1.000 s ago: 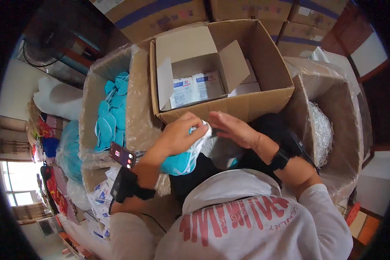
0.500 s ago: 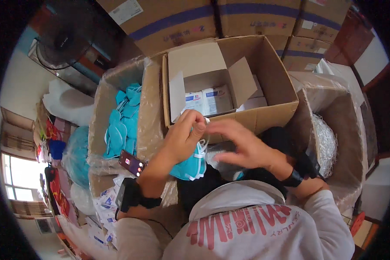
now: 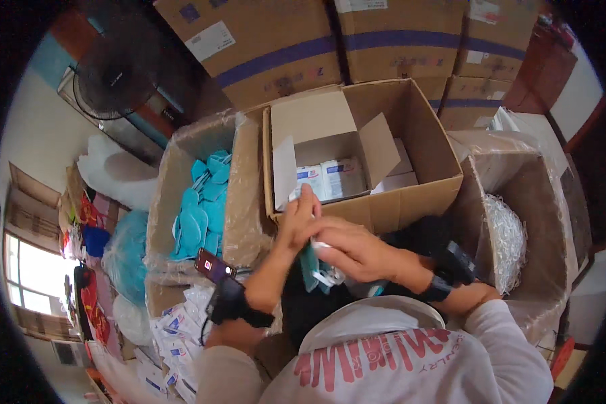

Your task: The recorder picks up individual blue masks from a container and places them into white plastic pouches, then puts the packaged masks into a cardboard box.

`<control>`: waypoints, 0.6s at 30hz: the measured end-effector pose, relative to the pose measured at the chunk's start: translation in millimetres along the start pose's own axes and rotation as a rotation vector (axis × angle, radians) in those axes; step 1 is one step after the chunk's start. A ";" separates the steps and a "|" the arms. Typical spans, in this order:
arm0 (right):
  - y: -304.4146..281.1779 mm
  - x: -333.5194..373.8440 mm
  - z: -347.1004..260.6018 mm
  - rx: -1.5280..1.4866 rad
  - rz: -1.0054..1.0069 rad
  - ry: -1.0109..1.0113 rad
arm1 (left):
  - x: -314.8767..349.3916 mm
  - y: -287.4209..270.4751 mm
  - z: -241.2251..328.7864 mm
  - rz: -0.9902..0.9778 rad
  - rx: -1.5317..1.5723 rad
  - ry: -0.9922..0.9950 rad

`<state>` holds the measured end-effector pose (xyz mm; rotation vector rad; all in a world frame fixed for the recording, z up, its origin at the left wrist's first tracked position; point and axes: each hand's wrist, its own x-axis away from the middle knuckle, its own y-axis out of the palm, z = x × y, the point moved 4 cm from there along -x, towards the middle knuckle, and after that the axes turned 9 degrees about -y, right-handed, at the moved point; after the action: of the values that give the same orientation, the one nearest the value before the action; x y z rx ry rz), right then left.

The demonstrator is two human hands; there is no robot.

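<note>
Lettered red across the pale sweatshirt [image 3: 411,380]; labelled white near the left edge of the rear-left carton [image 3: 266,34]; printed blue-and-red on white packets [image 3: 344,178].

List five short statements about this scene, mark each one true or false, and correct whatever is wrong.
1. The left hand and the right hand are spread far apart. False: they are close together, overlapping in the view.
2. Part of a teal face mask shows at the hands. True.
3. The small open box inside the large carton holds teal masks. False: printed white packets show in it.
4. The carton on the left holds a pile of teal mask pieces. True.
5. The smartphone is next to the right forearm. False: it is near the left forearm.
</note>
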<state>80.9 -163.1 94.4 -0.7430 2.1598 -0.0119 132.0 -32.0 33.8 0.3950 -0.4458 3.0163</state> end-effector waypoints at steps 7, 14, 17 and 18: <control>16.2 -26.2 -8.8 0.155 0.033 0.027 | -24.7 4.9 35.8 0.323 -0.033 0.280; -11.7 -43.7 -35.1 0.286 0.015 -0.142 | -38.0 10.5 90.6 0.354 -0.065 0.515; 13.0 -52.9 -59.2 0.443 -0.714 -0.043 | -69.6 1.3 81.3 0.659 -0.280 0.782; 23.3 -40.6 -57.3 0.489 -1.084 0.039 | -87.9 -18.9 60.9 0.733 -0.221 0.682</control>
<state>47.4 -136.7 154.8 -1.4919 1.4406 -1.0643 233.5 -34.3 72.4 -0.9918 -0.9972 3.3736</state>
